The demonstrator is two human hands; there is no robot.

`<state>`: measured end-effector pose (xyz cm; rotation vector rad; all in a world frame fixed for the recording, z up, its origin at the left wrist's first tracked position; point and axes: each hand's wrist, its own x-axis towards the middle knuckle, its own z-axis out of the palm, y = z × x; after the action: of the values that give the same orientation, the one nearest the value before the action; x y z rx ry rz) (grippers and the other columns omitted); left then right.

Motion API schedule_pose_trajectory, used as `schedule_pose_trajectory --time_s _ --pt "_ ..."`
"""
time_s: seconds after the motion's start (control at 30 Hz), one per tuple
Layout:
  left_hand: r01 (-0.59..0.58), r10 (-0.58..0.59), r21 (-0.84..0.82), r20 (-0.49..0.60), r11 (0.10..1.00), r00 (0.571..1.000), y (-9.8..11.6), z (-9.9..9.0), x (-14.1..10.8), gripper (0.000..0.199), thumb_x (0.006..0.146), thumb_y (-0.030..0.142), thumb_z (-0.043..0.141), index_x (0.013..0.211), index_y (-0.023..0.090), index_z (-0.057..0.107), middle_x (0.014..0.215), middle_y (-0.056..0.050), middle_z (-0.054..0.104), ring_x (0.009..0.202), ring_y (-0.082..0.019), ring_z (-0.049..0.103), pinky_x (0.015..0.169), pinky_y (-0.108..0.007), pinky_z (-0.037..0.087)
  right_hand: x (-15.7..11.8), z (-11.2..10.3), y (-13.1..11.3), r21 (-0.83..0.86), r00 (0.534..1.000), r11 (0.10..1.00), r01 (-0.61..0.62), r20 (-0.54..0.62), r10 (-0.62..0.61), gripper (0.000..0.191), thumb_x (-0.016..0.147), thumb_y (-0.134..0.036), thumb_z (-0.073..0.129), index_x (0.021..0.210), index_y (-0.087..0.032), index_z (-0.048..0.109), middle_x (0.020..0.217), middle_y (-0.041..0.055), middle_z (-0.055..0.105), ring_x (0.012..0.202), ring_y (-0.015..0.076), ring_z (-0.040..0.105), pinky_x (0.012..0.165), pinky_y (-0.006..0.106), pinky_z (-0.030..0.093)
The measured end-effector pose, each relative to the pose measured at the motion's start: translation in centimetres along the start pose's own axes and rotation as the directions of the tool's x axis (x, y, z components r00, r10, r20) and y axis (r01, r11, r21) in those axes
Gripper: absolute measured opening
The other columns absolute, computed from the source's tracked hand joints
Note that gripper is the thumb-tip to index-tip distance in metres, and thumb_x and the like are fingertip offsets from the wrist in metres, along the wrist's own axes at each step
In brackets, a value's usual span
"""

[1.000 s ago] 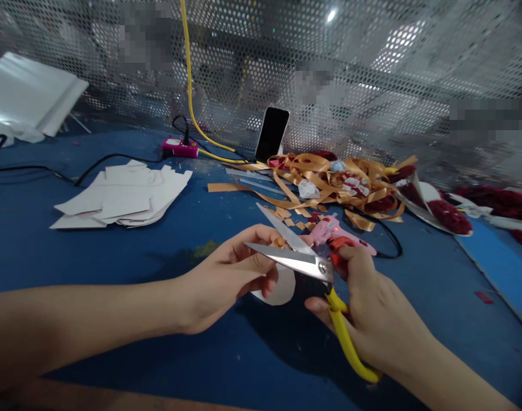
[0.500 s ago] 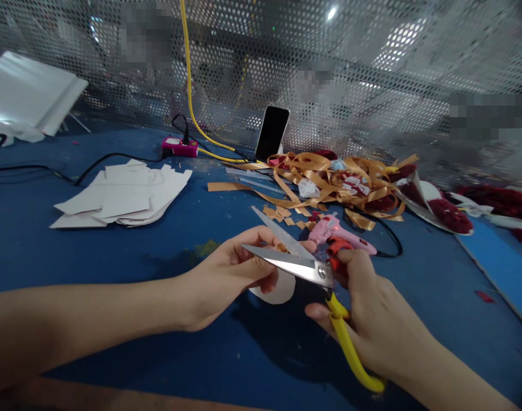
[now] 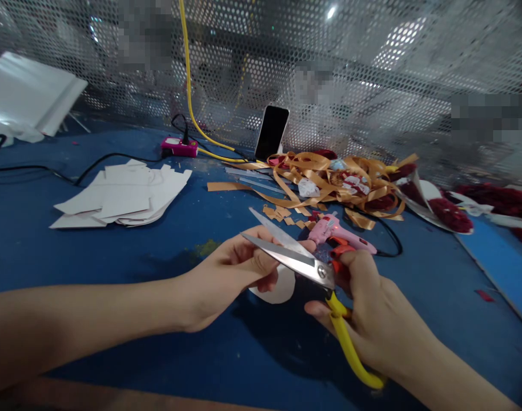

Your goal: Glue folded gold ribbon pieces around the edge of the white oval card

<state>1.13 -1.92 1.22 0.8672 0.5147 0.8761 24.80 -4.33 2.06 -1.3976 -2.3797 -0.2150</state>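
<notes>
My right hand [image 3: 372, 308] is wrapped around a pair of scissors [image 3: 299, 260] with one yellow and one red handle. Their blades are parted and point left, passing in front of the fingertips of my left hand [image 3: 248, 260]. Those fingers are pinched on a rounded piece of white card [image 3: 278, 287], which shows below them. The upper part of the card is hidden behind my fingers and the blades. Just beyond the scissors lies a pink glue gun [image 3: 340, 233] on the blue table [image 3: 167, 348].
A stack of white card pieces [image 3: 126, 194] lies left. Behind my hands are tangled gold ribbons [image 3: 312, 165], small brown scraps [image 3: 280, 213] and a propped phone [image 3: 272, 132]. A pink power strip [image 3: 179, 147] with cables sits before the perforated metal screen [image 3: 227, 68].
The scissor blades have drawn closer together, the lower blade's tip rising. A small gold-brown bit seen between the blades is now covered. Both hands stay in nearly the same place.
</notes>
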Motion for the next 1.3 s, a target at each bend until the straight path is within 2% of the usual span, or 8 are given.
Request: schedule_pose_trajectory --time_s 0.33,0.47,0.6,0.73,0.93,1.0,1.13,1.3 --pt "0.006 -0.008 -0.011 -0.109 1.0 0.994 -0.1 -0.3 0.3 0.028 0.08 0.04 0.084 0.081 0.017 0.07 0.071 0.002 0.067 0.058 -0.005 0.045 0.059 -0.018 0.035 0.2 -0.1 0.3 0.197 0.998 0.979 -0.06 0.024 0.057 0.046 0.095 -0.069 0.041 0.104 -0.024 0.035 0.065 -0.0005 0.059 0.042 0.0176 0.057 0.038 0.029 0.043" --pt "0.053 -0.055 -0.024 -0.113 0.998 0.992 -0.2 -0.3 0.5 0.024 0.075 0.03 0.085 0.067 0.015 0.068 0.072 -0.006 0.076 0.058 -0.005 0.051 0.055 -0.016 0.032 1.5 -1.6 1.8 0.15 0.979 0.973 -0.178 -0.075 0.191 0.046 0.091 -0.07 0.044 0.099 -0.025 0.039 0.068 0.0 0.056 0.047 0.0175 0.055 0.044 0.032 0.045" --pt "0.087 -0.087 -0.009 -0.037 0.996 0.996 -0.4 -0.4 0.7 0.023 0.073 0.027 0.086 0.063 0.015 0.07 0.075 -0.007 0.078 0.062 -0.008 0.059 0.052 -0.017 0.033 5.5 -3.4 3.6 0.01 0.962 0.962 -0.271 -0.012 0.272 0.052 0.085 -0.072 0.053 0.099 -0.022 0.052 0.08 0.0085 0.064 0.066 0.0235 0.06 0.058 0.037 0.046" --pt "0.077 -0.076 0.051 -0.006 0.996 0.997 -0.7 -0.8 0.8 0.016 0.073 0.025 0.086 0.068 0.015 0.075 0.076 -0.005 0.078 0.056 -0.005 0.055 0.051 -0.017 0.032 11.9 -3.3 4.9 -0.036 0.975 0.996 -0.08 0.207 0.086 0.043 0.084 -0.059 0.061 0.101 -0.019 0.063 0.101 0.0132 0.071 0.083 0.0262 0.064 0.071 0.037 0.046" --pt "0.102 -0.133 0.227 0.126 0.969 0.983 -1.4 -1.4 0.0 0.016 0.079 0.029 0.085 0.079 0.016 0.075 0.082 -0.005 0.081 0.079 -0.012 0.071 0.072 -0.021 0.046 19.3 1.4 5.7 0.061 0.906 0.997 0.055 0.417 -0.076 0.039 0.071 -0.03 0.077 0.109 -0.02 0.07 0.119 0.0087 0.072 0.1 0.0243 0.066 0.087 0.031 0.047" --pt "0.078 -0.132 0.281 0.178 0.956 0.975 -1.4 -1.4 -0.2 0.019 0.084 0.031 0.081 0.081 0.015 0.073 0.086 -0.006 0.081 0.084 -0.013 0.071 0.079 -0.024 0.048 20.6 3.1 5.8 0.103 0.887 0.992 0.071 0.449 -0.11 0.041 0.074 -0.024 0.076 0.114 -0.021 0.07 0.122 0.0073 0.072 0.103 0.0229 0.066 0.09 0.03 0.048" --pt "0.012 -0.101 0.379 0.217 0.925 0.971 -1.0 -1.3 -0.4 0.028 0.09 0.041 0.074 0.089 0.014 0.07 0.093 -0.01 0.08 0.061 -0.008 0.056 0.061 -0.022 0.041 21.8 4.7 6.3 0.152 0.867 0.985 0.079 0.478 -0.143 0.042 0.08 -0.025 0.074 0.121 -0.018 0.068 0.122 0.0073 0.072 0.1 0.0207 0.067 0.091 0.036 0.051" --pt "-0.036 -0.025 0.349 0.167 0.937 0.986 -0.8 -0.9 -0.5 0.035 0.089 0.047 0.073 0.082 0.013 0.068 0.087 -0.011 0.077 0.056 -0.007 0.045 0.059 -0.023 0.035 20.6 2.7 6.9 0.144 0.928 0.989 0.04 0.363 -0.09 0.043 0.084 -0.027 0.066 0.125 -0.016 0.069 0.125 0.0088 0.071 0.103 0.02 0.065 0.09 0.03 0.048"
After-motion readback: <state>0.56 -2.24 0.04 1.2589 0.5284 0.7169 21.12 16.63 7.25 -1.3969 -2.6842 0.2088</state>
